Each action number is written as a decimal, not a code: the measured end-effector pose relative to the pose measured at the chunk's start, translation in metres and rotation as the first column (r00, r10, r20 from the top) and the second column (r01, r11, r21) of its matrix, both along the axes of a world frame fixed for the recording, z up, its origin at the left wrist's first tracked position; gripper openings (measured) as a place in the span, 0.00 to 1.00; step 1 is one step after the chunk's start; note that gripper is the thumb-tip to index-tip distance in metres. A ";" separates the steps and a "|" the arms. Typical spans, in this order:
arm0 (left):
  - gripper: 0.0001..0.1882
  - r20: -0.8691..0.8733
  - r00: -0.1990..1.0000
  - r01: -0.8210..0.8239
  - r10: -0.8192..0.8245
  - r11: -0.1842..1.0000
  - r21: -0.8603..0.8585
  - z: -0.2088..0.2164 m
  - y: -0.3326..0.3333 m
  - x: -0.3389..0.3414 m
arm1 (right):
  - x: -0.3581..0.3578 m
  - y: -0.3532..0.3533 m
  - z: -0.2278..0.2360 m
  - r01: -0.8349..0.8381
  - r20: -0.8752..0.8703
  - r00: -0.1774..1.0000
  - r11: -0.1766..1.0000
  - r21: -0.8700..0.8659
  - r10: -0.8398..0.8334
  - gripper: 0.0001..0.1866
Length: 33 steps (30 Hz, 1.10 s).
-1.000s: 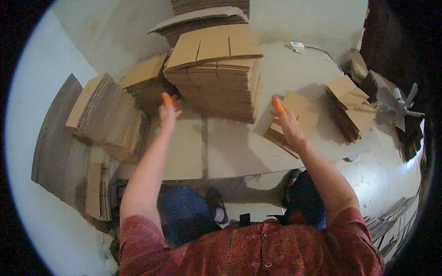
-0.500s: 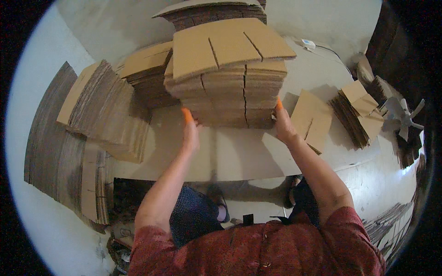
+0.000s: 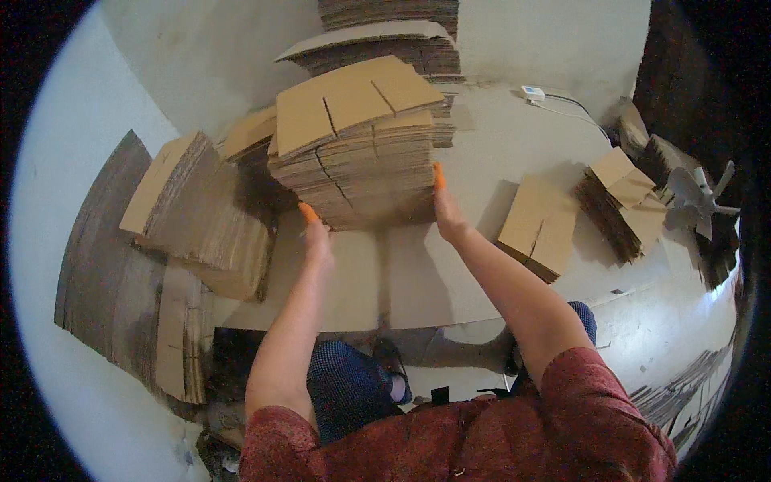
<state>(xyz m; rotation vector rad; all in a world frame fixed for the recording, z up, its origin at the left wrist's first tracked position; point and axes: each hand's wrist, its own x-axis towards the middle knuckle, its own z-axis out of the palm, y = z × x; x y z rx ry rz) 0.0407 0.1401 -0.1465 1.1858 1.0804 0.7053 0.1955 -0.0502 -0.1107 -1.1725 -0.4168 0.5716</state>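
A tall stack of slotted cardboard sheets [image 3: 365,173] is between my hands, its topmost sheets sitting askew. My left hand [image 3: 316,234] grips the stack's lower left corner, and an orange cover shows on the thumb. At the lower right side, my right hand [image 3: 447,213] presses against the sheets, also with an orange thumb cover. Most of the fingers are hidden behind or under the cardboard. Close behind on the left stands another cardboard stack [image 3: 249,135], partly hidden by the held one.
Leaning cardboard stacks [image 3: 213,217] line the left side of the pale table [image 3: 353,297]. More sheets are piled at the back [image 3: 385,48]. On the right lie a small cardboard stack [image 3: 540,221], a bundle of pieces [image 3: 618,205], a fan blade [image 3: 699,197] and a white device with a cord [image 3: 532,94].
Both hands have moved left together with the cardboard stack, which has turned slightly and come closer to the stacks at the back left. The view has also shifted a little.
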 end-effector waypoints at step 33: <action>0.32 -0.793 0.570 0.730 -0.215 -0.313 0.608 0.009 -0.226 0.139 | 0.069 -0.198 -0.069 0.180 0.325 0.936 0.976 -0.118 -0.133 0.25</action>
